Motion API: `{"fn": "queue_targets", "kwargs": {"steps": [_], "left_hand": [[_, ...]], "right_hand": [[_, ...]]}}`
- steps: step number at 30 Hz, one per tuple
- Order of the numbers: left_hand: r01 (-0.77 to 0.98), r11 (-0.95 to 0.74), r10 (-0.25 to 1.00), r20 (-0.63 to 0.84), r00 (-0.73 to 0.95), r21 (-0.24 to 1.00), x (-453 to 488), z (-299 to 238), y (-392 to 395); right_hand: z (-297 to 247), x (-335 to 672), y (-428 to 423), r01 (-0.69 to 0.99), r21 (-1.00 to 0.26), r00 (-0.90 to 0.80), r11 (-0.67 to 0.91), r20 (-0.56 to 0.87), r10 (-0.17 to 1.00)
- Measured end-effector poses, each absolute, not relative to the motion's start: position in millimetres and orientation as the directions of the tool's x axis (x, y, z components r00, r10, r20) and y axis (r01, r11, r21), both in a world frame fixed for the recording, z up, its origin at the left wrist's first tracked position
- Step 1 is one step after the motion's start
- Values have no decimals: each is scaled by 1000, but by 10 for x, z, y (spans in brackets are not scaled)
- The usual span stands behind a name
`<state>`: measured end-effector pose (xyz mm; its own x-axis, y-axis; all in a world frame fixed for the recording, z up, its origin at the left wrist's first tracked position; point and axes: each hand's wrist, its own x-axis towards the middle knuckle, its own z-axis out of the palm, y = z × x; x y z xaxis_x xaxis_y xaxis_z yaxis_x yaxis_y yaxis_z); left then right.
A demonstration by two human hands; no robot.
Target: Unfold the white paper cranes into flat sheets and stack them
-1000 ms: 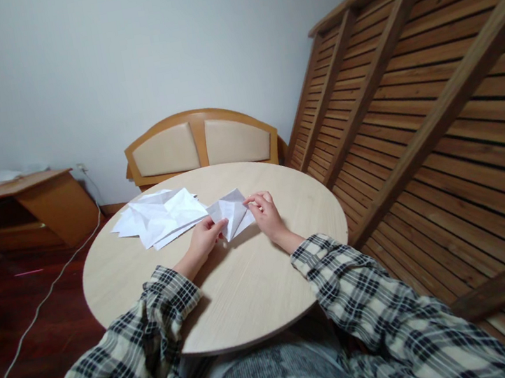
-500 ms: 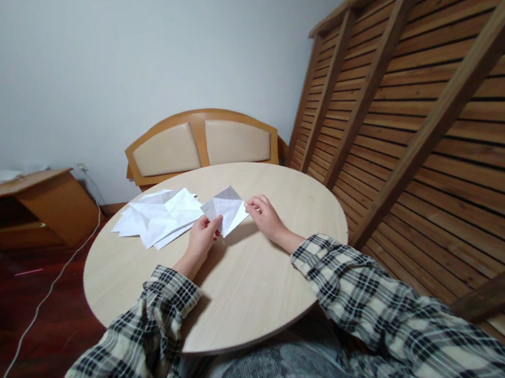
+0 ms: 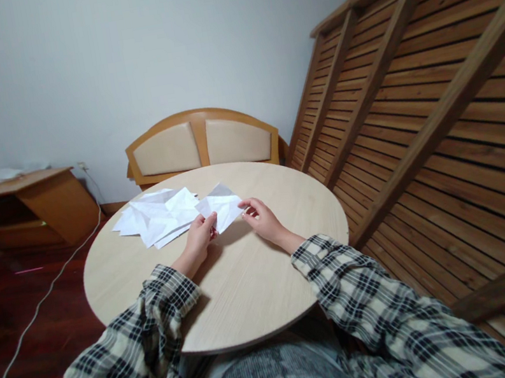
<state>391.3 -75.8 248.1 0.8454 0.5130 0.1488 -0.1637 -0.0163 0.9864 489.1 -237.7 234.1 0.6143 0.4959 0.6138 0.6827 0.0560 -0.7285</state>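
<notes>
A folded white sheet of paper (image 3: 223, 208) is held just above the round pale wooden table (image 3: 229, 283), near its middle. My left hand (image 3: 198, 237) pinches the sheet's near left corner, fingers closed on it. My right hand (image 3: 260, 217) pinches its right edge, fingers closed too. Both sleeves are plaid. A loose heap of creased white papers (image 3: 158, 216) lies on the table to the left of the held sheet, partly behind it.
A wooden chair with beige padded back (image 3: 200, 143) stands at the table's far side. A slatted wooden frame (image 3: 421, 96) leans along the right. A low wooden cabinet (image 3: 23, 205) sits at the left wall, with a white cable (image 3: 35, 309) across the dark floor.
The held sheet has shifted left and lifted a little toward the paper heap, and it looks flatter than before. Both hands moved slightly left with it.
</notes>
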Motion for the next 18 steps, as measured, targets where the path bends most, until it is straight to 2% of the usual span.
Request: {"fn": "queue_targets", "kwargs": {"steps": [18], "left_hand": [[-162, -30, 505, 155, 849, 986, 3920, 2489, -758]], "right_hand": [[2394, 4824, -2395, 695, -716, 598, 60, 622, 506]]}}
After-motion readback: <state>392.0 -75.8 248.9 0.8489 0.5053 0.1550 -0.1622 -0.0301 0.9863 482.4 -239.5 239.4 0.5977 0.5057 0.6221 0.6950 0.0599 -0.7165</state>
